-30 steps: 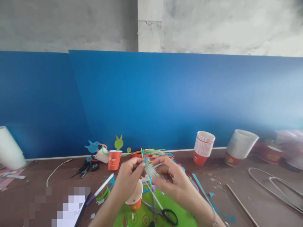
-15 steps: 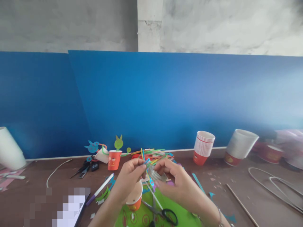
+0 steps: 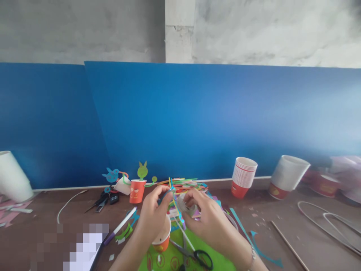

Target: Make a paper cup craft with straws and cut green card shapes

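My left hand is closed in a pinch on a small blue strip, mostly hidden by the fingers; I cannot tell whether it is paper or straw. Just to its right, my right hand grips a roll of clear tape between thumb and fingers. Below my left wrist stands an orange-and-white paper cup with small holes in its bottom. Scissors with black handles lie on a green sheet marked with red drawings, beside a white stick.
Colourful straws are heaped behind my hands. A decorated orange cup stands at the back left, near keys. A purple-capped marker lies left. Stacked cups stand right, with a thin rod nearer.
The blue strip has turned from slanting rightward to nearly upright. The tape roll has turned in my right hand, and its round side shows more. The head view has shifted slightly.
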Demonstrator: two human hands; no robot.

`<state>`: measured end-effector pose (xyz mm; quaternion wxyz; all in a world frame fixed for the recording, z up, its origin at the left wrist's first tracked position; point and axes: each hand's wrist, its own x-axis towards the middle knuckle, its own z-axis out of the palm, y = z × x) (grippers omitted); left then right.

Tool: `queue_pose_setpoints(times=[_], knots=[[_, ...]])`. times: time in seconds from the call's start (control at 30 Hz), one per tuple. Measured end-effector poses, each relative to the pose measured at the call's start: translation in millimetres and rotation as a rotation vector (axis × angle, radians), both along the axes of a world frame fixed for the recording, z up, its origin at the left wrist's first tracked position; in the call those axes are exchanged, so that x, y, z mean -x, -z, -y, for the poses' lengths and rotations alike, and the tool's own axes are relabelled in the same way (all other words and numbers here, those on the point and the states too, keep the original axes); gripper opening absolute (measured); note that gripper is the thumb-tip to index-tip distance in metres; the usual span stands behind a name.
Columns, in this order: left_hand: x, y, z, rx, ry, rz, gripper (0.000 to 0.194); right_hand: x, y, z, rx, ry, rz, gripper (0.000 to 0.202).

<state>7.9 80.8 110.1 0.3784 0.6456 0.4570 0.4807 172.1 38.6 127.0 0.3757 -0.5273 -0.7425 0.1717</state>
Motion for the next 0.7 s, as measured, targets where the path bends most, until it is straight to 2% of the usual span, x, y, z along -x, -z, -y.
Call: queue_pose_setpoints(times=[0.13, 0.23, 0.33, 0.47, 0.6, 0.7], knots=[[3.3, -7.1, 0.8, 0.131, 0.123, 0.133, 0.026, -5.6, 8.6, -9.8, 0.089, 0.011, -0.013, 0.016], [5.3, -9.9, 2.2, 0.278, 0.240, 0.198, 0.029, -6.4, 12.3, -12.0, 0.082, -0.036, -0.063, 0.029], [6.2, -11.0, 3.1, 0.347, 0.281, 0.270, 0.029, -4.1, 11.4, -10.8, 0.067, -0.095, -0.075, 0.041], [5.6, -10.2, 3.7, 0.391, 0.282, 0.328, 0.022, -0.6, 11.4, -12.0, 0.102, -0.125, -0.132, 0.013], [4.0, -7.2, 3.3, 0.436, 0.334, 0.320, 0.020, 1.6, 18.1, -16.2, 0.204, -0.121, -0.243, 0.025], [3.3, -4.5, 2.9, 0.387, 0.350, 0.282, 0.024, 2.4, 19.6, -17.6, 0.183, -0.098, -0.280, 0.024]])
